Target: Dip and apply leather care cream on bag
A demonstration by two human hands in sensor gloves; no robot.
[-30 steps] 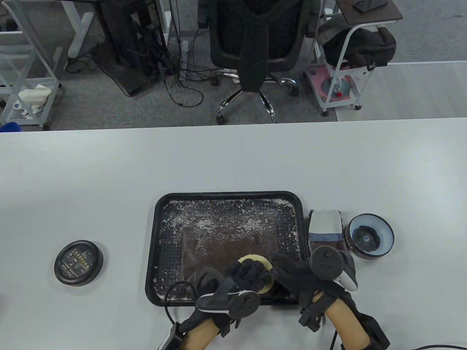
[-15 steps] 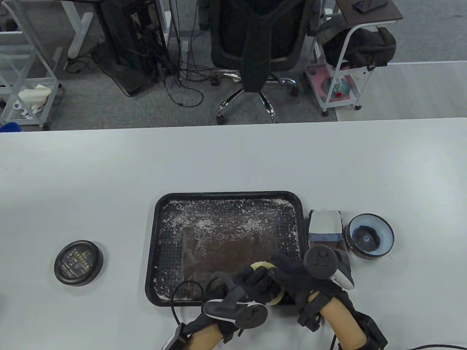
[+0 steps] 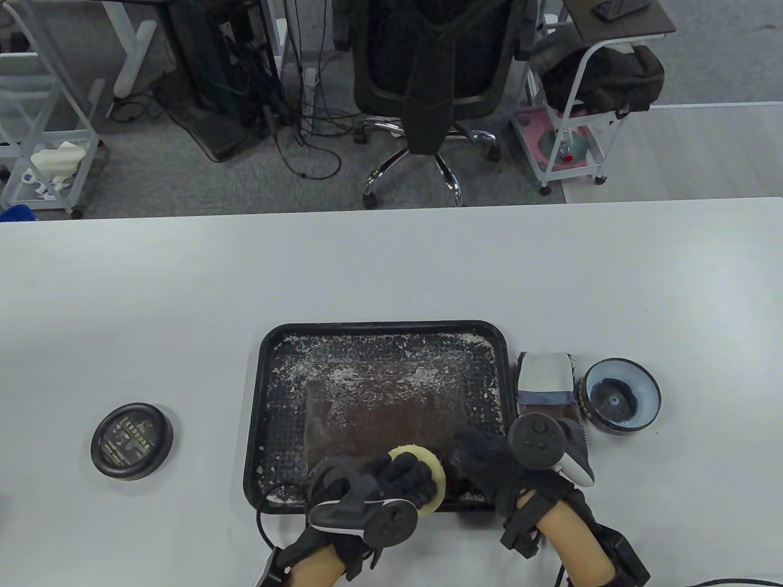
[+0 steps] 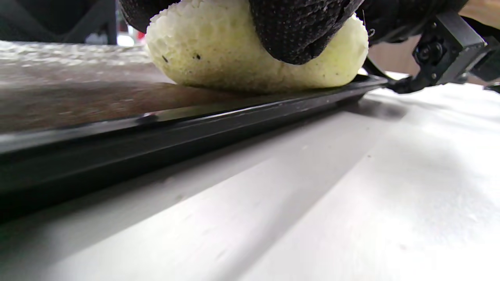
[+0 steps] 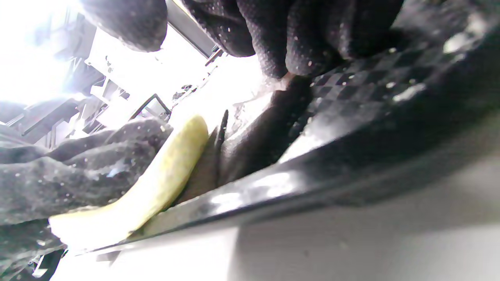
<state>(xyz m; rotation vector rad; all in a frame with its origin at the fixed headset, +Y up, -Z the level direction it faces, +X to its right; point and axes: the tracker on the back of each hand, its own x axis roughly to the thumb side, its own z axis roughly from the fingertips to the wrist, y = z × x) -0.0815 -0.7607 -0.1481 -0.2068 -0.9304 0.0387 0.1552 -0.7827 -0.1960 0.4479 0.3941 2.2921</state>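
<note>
Black knit gloves on left hand (image 3: 391, 480), right hand (image 3: 489, 461); black-and-white trackers, black cables.

Your table view is evenly lit and sharp. The left wrist view blurs the near counter (image 4: 351, 195); the right wrist view is overexposed top left and smeared.

Pale yellow sponge (image 3: 422, 468); brown leather bag (image 3: 373, 416) on a black, white-speckled tray (image 3: 263, 367); black gloves; pale grey table (image 3: 183, 306).
</note>
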